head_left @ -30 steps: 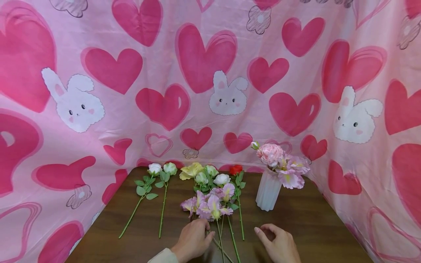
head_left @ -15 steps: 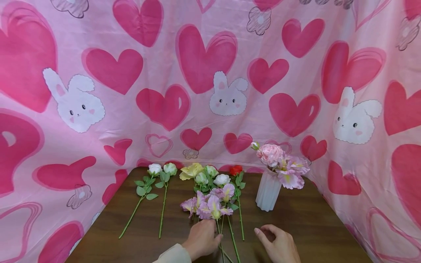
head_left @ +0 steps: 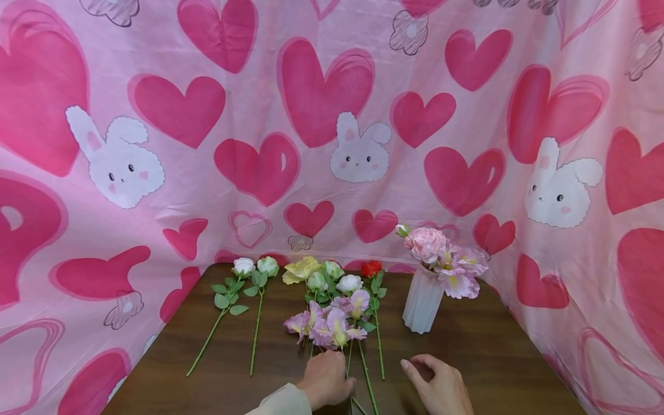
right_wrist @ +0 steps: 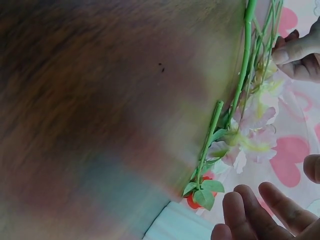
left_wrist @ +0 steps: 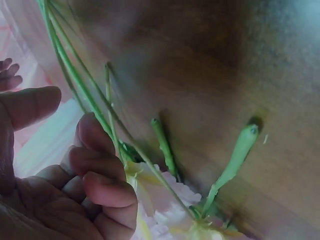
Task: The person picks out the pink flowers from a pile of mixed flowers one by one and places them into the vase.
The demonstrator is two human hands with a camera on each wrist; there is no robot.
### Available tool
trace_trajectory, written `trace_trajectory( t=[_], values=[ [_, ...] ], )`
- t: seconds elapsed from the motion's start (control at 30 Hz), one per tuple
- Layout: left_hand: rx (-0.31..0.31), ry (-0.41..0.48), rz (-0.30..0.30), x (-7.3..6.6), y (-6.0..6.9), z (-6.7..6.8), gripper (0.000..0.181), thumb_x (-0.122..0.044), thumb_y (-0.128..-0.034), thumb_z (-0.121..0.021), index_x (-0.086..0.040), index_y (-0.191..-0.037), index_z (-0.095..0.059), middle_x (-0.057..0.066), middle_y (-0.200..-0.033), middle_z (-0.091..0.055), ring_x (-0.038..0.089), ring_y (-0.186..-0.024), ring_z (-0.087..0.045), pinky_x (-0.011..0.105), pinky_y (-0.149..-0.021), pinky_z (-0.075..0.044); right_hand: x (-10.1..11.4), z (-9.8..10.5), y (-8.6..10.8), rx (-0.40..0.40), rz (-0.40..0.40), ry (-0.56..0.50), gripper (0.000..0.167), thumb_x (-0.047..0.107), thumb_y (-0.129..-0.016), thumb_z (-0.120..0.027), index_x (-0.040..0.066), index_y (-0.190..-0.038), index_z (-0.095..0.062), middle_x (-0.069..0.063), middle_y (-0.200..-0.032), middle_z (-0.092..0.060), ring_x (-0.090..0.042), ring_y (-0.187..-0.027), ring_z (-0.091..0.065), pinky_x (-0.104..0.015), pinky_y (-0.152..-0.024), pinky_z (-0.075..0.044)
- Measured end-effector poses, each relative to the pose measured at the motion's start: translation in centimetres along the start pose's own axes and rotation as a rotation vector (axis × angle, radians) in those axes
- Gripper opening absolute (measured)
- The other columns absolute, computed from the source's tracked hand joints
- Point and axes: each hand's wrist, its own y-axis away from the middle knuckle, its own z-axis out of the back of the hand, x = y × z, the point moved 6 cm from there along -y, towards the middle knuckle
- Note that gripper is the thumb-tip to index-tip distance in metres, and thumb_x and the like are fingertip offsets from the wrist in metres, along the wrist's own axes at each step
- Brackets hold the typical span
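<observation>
My left hand (head_left: 327, 377) is low over the stems of several pink-and-yellow iris-like flowers (head_left: 337, 329) at the table's middle. In the left wrist view, its thumb stands apart from the half-bent fingers (left_wrist: 107, 192), and the green stems (left_wrist: 70, 67) run just beyond them. No stem is visibly pinched; whether the fingertips touch one I cannot tell. My right hand (head_left: 441, 385) holds nothing and hovers at the table's near right, fingers loosely bent. Beyond it stands a white fluted vase (head_left: 422, 308) bearing a pink peony-like bloom (head_left: 426, 244) and an iris-like bloom (head_left: 460, 282).
On the brown table (head_left: 482, 346), a white rose (head_left: 242, 266) and a pale green rose (head_left: 268, 266) lie at left. Behind the irises are a yellow flower (head_left: 302, 270), further pale roses and a red rose (head_left: 371, 268). A pink heart-patterned cloth (head_left: 311, 190) surrounds the table.
My left hand has moved rightward across the iris stems, its sleeve following. The right hand, the vase and the lying flowers look almost unmoved.
</observation>
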Motion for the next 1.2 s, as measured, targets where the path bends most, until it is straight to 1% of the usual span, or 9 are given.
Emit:
trace_trajectory(
  t=[0.3, 0.43, 0.5, 0.6, 0.67, 0.77, 0.9, 1.03, 1.2],
  values=[
    [-0.005, -0.035, -0.018, 0.1, 0.2, -0.6, 0.044, -0.034, -0.0809, -0.082, -0.014, -0.058, -0.051, 0.000, -0.064, -0.058, 0.020, -0.059, -0.059, 0.039, -0.054, -0.051, 0.0, -0.1, 0.1, -0.003, 0.000, 0.002, 0.033, 0.058, -0.088, -0.075, 0.025, -0.091, -0.077, 0.010, -0.082, -0.068, -0.009, -0.076, -0.060, -0.032, -0.064, -0.046],
    [0.028, 0.058, 0.023, 0.5, 0.3, -0.7, 0.045, -0.028, -0.0827, -0.080, -0.015, -0.055, -0.046, -0.001, -0.060, -0.053, 0.019, -0.058, -0.056, 0.040, -0.054, -0.049, 0.1, -0.1, 0.1, -0.008, 0.007, 0.005, 0.032, 0.057, -0.088, -0.075, 0.025, -0.091, -0.077, 0.010, -0.082, -0.069, -0.009, -0.076, -0.060, -0.033, -0.065, -0.046],
    [0.027, 0.130, 0.040, 0.8, 0.3, -0.7, 0.049, -0.020, -0.0832, -0.075, -0.017, -0.050, -0.039, -0.006, -0.053, -0.040, 0.015, -0.052, -0.046, 0.038, -0.050, -0.043, 0.1, -0.1, 0.1, -0.015, 0.008, 0.003, 0.031, 0.056, -0.088, -0.076, 0.025, -0.090, -0.077, 0.010, -0.082, -0.069, -0.009, -0.076, -0.061, -0.033, -0.065, -0.046],
    [-0.040, 0.212, 0.033, 1.1, 0.6, -0.4, 0.051, -0.011, -0.0796, -0.069, -0.022, -0.047, -0.030, -0.012, -0.048, -0.021, 0.011, -0.049, -0.032, 0.033, -0.047, -0.033, 0.1, 0.0, 0.2, -0.020, 0.010, 0.000, 0.030, 0.055, -0.088, -0.076, 0.025, -0.090, -0.077, 0.010, -0.083, -0.070, -0.010, -0.077, -0.061, -0.033, -0.066, -0.047],
    [-0.108, 0.237, 0.018, 1.2, 0.9, 0.0, 0.050, -0.008, -0.0764, -0.066, -0.024, -0.047, -0.028, -0.014, -0.048, -0.016, 0.009, -0.049, -0.027, 0.030, -0.047, -0.028, 0.0, 0.0, 0.2, -0.020, 0.006, -0.003, 0.030, 0.055, -0.088, -0.076, 0.025, -0.090, -0.077, 0.010, -0.083, -0.070, -0.010, -0.077, -0.062, -0.034, -0.066, -0.047],
    [-0.186, 0.255, 0.012, 1.4, 1.4, 0.8, 0.041, -0.009, -0.0765, -0.066, -0.024, -0.050, -0.040, -0.016, -0.049, -0.031, 0.006, -0.050, -0.037, 0.030, -0.048, -0.034, 0.0, -0.1, 0.2, -0.016, 0.005, -0.006, 0.030, 0.055, -0.088, -0.076, 0.025, -0.090, -0.077, 0.010, -0.082, -0.069, -0.009, -0.076, -0.061, -0.033, -0.065, -0.046],
    [-0.266, 0.255, 0.027, 1.8, 1.5, 1.8, 0.024, -0.011, -0.0781, -0.070, -0.022, -0.061, -0.057, -0.014, -0.061, -0.053, 0.007, -0.059, -0.054, 0.034, -0.055, -0.046, -0.1, -0.2, 0.2, -0.020, 0.003, -0.008, 0.030, 0.055, -0.088, -0.076, 0.025, -0.090, -0.077, 0.010, -0.082, -0.069, -0.009, -0.075, -0.061, -0.032, -0.064, -0.046],
    [-0.362, 0.259, 0.028, 2.1, 1.8, 2.8, 0.022, -0.012, -0.0804, -0.073, -0.022, -0.067, -0.059, -0.014, -0.062, -0.053, 0.006, -0.059, -0.054, 0.033, -0.055, -0.045, -0.1, -0.2, 0.1, -0.017, 0.005, -0.009, 0.031, 0.056, -0.088, -0.075, 0.026, -0.090, -0.077, 0.010, -0.083, -0.069, -0.010, -0.077, -0.061, -0.033, -0.065, -0.046],
    [-0.439, 0.291, -0.005, 2.2, 2.2, 3.8, 0.021, -0.012, -0.0840, -0.073, -0.022, -0.072, -0.060, -0.017, -0.061, -0.052, 0.000, -0.056, -0.048, 0.027, -0.054, -0.041, -0.1, -0.1, 0.1, -0.018, 0.004, -0.010, 0.031, 0.056, -0.088, -0.075, 0.025, -0.090, -0.077, 0.010, -0.083, -0.069, -0.011, -0.078, -0.062, -0.033, -0.065, -0.046]
  ],
)
